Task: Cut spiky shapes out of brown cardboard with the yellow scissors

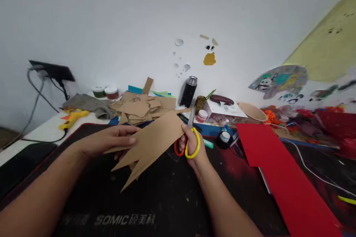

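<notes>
My left hand (107,140) pinches the left side of a jagged brown cardboard piece (155,139) and holds it above the black desk mat (144,200). My right hand (194,147) grips scissors (190,141) with one yellow and one red handle loop. The blades point up and away along the cardboard's right edge. Several pointed cardboard tips hang down toward the mat.
A pile of cardboard scraps (141,108) lies behind the hands. A red paper sheet (280,170) covers the right side. A black flask (188,91), small jars (202,115), a yellow glue gun (71,117), a grey cloth (89,104) and craft clutter line the wall.
</notes>
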